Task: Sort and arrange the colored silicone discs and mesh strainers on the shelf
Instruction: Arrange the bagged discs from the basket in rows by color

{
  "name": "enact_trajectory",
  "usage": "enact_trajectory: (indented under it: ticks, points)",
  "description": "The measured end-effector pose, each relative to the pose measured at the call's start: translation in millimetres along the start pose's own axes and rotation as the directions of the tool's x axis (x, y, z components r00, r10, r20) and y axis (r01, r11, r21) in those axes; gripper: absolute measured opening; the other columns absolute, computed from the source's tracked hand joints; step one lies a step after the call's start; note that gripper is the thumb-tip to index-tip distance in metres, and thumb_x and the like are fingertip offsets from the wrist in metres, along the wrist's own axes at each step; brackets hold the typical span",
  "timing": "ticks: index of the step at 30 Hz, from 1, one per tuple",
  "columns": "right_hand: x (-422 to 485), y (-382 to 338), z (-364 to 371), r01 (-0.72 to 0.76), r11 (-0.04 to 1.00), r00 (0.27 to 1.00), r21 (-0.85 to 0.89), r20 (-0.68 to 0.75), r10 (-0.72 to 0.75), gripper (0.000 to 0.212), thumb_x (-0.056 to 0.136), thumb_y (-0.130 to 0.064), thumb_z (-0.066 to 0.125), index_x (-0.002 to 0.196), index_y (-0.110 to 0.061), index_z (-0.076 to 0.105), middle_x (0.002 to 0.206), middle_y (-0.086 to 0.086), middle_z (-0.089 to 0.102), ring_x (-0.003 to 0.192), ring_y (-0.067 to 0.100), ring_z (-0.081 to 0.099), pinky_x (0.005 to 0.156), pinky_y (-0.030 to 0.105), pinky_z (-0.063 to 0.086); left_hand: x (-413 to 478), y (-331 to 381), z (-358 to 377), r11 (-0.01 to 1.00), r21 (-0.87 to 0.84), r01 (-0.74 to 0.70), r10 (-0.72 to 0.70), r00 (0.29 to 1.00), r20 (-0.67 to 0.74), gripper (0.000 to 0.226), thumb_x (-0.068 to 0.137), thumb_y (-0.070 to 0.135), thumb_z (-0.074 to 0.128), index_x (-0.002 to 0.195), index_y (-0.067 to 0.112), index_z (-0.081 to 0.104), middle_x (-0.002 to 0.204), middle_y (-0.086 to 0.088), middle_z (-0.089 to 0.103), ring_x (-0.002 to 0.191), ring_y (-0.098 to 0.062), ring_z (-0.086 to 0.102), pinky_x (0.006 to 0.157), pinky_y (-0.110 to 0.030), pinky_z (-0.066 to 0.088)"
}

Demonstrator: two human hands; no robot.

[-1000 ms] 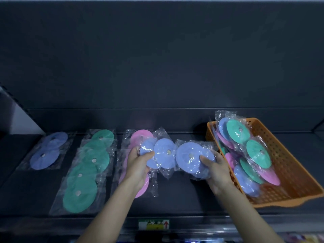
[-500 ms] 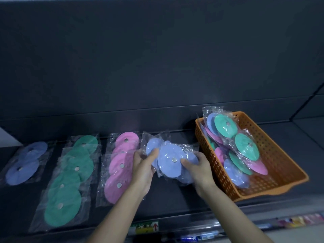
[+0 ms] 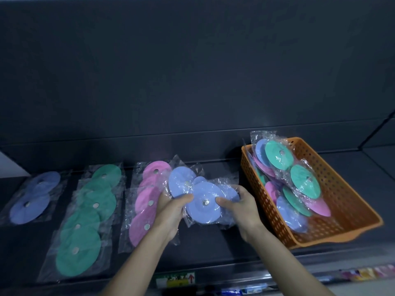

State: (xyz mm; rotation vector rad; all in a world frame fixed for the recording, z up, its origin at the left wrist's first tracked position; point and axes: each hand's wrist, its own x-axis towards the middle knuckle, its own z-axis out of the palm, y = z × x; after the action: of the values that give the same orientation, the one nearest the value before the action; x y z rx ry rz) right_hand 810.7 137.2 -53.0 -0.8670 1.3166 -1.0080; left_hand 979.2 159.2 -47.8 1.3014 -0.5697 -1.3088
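Blue bagged discs (image 3: 203, 202) sit in both grips above the middle of the shelf (image 3: 213, 242), between the pink row (image 3: 145, 210) and the basket (image 3: 346, 201). The left grip (image 3: 171, 212) clasps the left side of the bundle, thumb on top of the plastic and fingers beneath. The right grip (image 3: 241, 208) clasps the right side, its thumb lying on the front disc just beside the metal stud at the centre. Several blue discs overlap in the bundle, each in crinkled clear wrap; how many cannot be told.

On the shelf, three rows of bagged discs run from the back edge toward the front edge. A blue row (image 3: 30, 207) lies near the left end, a green row (image 3: 85, 223) lies next to it, and the pink row comes third, partly hidden behind the left grip. Discs in each row overlap one another.

An orange perforated basket stands at the right end of the shelf, turned at an angle to the front edge. Mixed discs (image 3: 299, 180) in green, pink and blue are heaped against its left wall, some poking above the rim.

A label (image 3: 175, 279) with a red arrow is fixed to the shelf's front edge.
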Motion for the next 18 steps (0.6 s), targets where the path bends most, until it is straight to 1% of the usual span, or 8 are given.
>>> enact_trajectory:
  ticks: [2,4,7,10,13,15,17,18]
  points:
    - [1,0,1,0.000,1.000,1.000,-0.020,0.001,0.000,0.032,0.073,0.001,0.075,0.097,-0.015,0.061,0.090,0.010,0.072,0.083,0.030,0.069,0.072,0.051,0.058,1,2,-2,0.999,0.017,-0.040,0.041,0.999,-0.034,0.034,0.063,-0.004,0.067,0.094,0.010,0.066,0.087,-0.010,0.071,0.082,-0.025,0.066,0.067,-0.032,0.053]
    - [2,1,2,0.008,0.998,1.000,-0.060,-0.010,-0.008,0.032,0.073,-0.001,0.076,0.098,-0.016,0.061,0.091,0.009,0.072,0.080,0.025,0.069,0.068,0.040,0.059,2,3,-5,0.997,0.012,-0.074,0.075,0.994,-0.075,0.029,0.069,-0.009,0.064,0.089,0.010,0.066,0.086,-0.010,0.070,0.081,-0.024,0.065,0.071,-0.035,0.052]
    - [6,3,2,0.027,0.986,0.999,-0.162,-0.034,-0.033,0.033,0.073,-0.006,0.077,0.100,-0.013,0.059,0.092,0.007,0.070,0.074,0.016,0.066,0.058,0.022,0.052,5,3,-12,0.991,0.027,-0.134,0.137,0.983,-0.125,0.035,0.072,-0.009,0.061,0.100,0.011,0.065,0.096,-0.011,0.071,0.087,-0.023,0.065,0.076,-0.039,0.052]
    - [9,4,-1,0.048,0.951,0.998,-0.305,-0.029,-0.060,0.040,0.075,-0.009,0.075,0.109,-0.012,0.055,0.096,0.003,0.064,0.075,0.009,0.059,0.054,0.011,0.045,8,7,-19,0.988,0.009,-0.157,0.156,0.972,-0.175,0.035,0.068,-0.002,0.064,0.098,0.016,0.065,0.097,-0.010,0.071,0.080,-0.026,0.063,0.064,-0.036,0.049]
    - [11,1,-3,0.105,0.875,0.993,-0.473,0.004,-0.117,0.062,0.073,-0.011,0.077,0.127,-0.011,0.047,0.103,-0.003,0.062,0.092,0.015,0.062,0.074,0.021,0.046,9,13,-24,0.989,-0.030,-0.148,0.140,0.974,-0.180,0.030,0.067,0.001,0.066,0.092,0.018,0.066,0.093,-0.010,0.070,0.075,-0.027,0.059,0.064,-0.037,0.048]
    - [11,-1,-5,0.147,0.750,0.986,-0.645,0.031,-0.166,0.079,0.077,-0.017,0.076,0.142,-0.010,0.032,0.121,0.006,0.056,0.112,0.025,0.056,0.087,0.026,0.042,9,17,-29,0.988,-0.061,-0.145,0.131,0.973,-0.188,0.027,0.074,-0.005,0.066,0.090,0.017,0.067,0.089,-0.006,0.072,0.080,-0.026,0.064,0.071,-0.040,0.049]
    - [8,-3,-5,0.253,0.609,0.948,-0.752,0.068,-0.311,0.075,0.084,-0.026,0.069,0.145,-0.007,0.029,0.137,0.016,0.044,0.125,0.030,0.045,0.099,0.028,0.035,6,22,-30,0.986,-0.101,-0.135,0.117,0.980,-0.161,0.027,0.081,-0.009,0.061,0.088,0.017,0.067,0.084,-0.003,0.072,0.078,-0.022,0.065,0.068,-0.034,0.050]
    - [5,-5,-4,0.311,0.581,0.921,-0.752,0.088,-0.379,0.066,0.088,-0.030,0.063,0.143,-0.006,0.034,0.141,0.017,0.040,0.131,0.028,0.040,0.104,0.027,0.030,5,24,-30,0.984,-0.119,-0.131,0.114,0.983,-0.142,0.027,0.080,-0.009,0.062,0.089,0.016,0.067,0.084,-0.003,0.072,0.078,-0.021,0.065,0.068,-0.032,0.050]
